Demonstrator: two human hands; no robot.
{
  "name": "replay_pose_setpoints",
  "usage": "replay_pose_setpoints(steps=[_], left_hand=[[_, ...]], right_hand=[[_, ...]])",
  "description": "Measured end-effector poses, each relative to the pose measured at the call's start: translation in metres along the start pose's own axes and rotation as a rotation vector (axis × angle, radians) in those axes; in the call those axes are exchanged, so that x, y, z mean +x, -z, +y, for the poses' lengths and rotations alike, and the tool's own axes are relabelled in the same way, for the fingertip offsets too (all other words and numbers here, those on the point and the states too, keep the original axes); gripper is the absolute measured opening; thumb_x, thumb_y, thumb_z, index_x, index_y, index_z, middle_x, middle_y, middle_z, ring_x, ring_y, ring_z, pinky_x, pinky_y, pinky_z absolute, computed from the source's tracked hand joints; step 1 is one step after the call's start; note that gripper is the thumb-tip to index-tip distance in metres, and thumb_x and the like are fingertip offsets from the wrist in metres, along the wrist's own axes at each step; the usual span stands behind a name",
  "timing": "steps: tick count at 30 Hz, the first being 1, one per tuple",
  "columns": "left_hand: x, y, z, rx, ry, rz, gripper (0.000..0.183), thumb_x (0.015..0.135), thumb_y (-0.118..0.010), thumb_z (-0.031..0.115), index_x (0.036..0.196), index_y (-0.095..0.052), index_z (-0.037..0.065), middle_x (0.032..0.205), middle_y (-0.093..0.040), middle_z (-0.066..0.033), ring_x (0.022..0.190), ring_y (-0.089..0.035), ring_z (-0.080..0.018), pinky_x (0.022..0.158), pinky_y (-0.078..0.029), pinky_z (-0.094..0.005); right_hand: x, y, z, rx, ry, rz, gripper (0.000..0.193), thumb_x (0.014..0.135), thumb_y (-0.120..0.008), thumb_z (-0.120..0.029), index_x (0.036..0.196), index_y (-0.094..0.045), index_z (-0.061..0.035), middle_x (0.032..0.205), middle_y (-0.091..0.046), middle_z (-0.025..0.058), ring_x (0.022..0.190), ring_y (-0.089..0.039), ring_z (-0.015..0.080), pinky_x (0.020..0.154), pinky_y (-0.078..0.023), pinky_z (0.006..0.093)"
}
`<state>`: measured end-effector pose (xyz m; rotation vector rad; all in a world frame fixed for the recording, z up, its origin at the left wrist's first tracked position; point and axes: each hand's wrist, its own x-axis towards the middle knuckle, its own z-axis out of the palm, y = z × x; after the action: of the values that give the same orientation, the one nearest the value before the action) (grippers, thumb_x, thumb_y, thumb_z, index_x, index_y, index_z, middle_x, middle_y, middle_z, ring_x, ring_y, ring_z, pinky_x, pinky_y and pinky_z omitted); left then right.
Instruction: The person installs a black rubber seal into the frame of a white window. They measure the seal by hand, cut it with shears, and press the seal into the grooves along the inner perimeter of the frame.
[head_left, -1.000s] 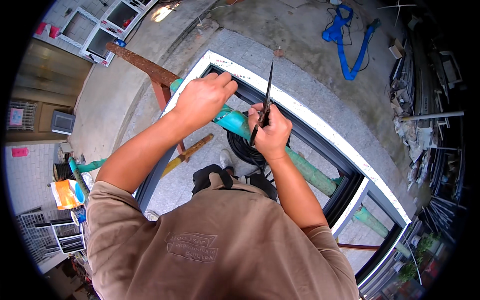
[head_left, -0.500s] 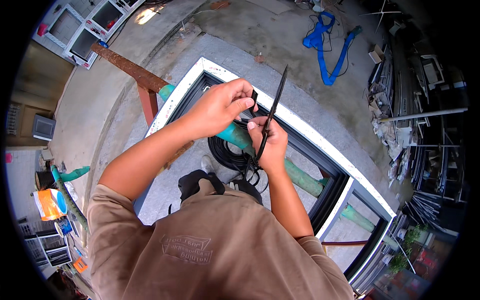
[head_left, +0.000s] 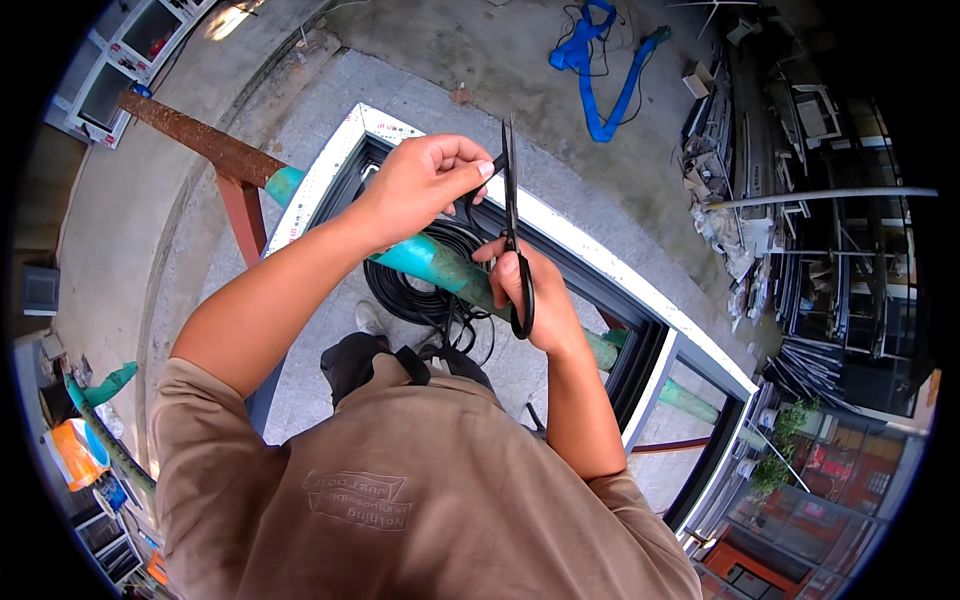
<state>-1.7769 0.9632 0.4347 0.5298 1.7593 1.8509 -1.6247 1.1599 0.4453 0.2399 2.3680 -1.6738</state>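
My left hand (head_left: 425,185) pinches the end of a thin black rubber strip (head_left: 497,164) between thumb and fingers, above the far left corner of a white and grey window frame (head_left: 345,146). In my right hand (head_left: 543,297) is a pair of black scissors (head_left: 512,205), its long blades pointing up and away from me. The blades stand close beside the strip's end; whether they touch it I cannot tell. A coil of black strip (head_left: 393,292) lies on the ground below, partly hidden by a green pipe.
The frame rests across the green pipe (head_left: 430,262), whose rusty part (head_left: 200,130) reaches to the far left. Ahead on the floor lies a crumpled blue hose-like band (head_left: 597,105). Stacked profiles and scrap (head_left: 800,365) line the right side. An orange bag (head_left: 75,455) is at left.
My right hand has swung the scissors more upright and brought the blades beside the strip. My left hand still pinches the strip. The whole view has shifted slightly.
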Motion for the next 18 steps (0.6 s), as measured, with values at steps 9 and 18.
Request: replay_pose_setpoints(steps=[9, 18], left_hand=[[-0.0009, 0.002, -0.0054, -0.048, -0.031, 0.014, 0.023, 0.112, -0.069, 0.026, 0.121, -0.075, 0.006, 0.096, -0.076, 0.0037, 0.082, -0.063, -0.0018, 0.067, -0.046, -0.0214], [0.0016, 0.002, -0.0036, -0.05, -0.025, 0.01, 0.023, 0.111, -0.07, 0.024, 0.121, -0.073, 0.004, 0.096, -0.076, 0.0021, 0.084, -0.066, -0.0028, 0.067, -0.047, -0.0218]], right_hand=[[0.0057, -0.0085, -0.0019, -0.016, 0.031, -0.014, 0.077, 0.107, -0.057, -0.077, 0.119, -0.071, -0.002, 0.078, -0.06, 0.0029, 0.07, -0.061, 0.0151, 0.065, -0.05, 0.0341], [0.0019, -0.0065, -0.0013, -0.124, 0.019, 0.023, 0.079, 0.106, -0.057, -0.078, 0.117, -0.071, -0.0008, 0.079, -0.064, 0.0078, 0.072, -0.061, 0.0203, 0.069, -0.05, 0.0386]])
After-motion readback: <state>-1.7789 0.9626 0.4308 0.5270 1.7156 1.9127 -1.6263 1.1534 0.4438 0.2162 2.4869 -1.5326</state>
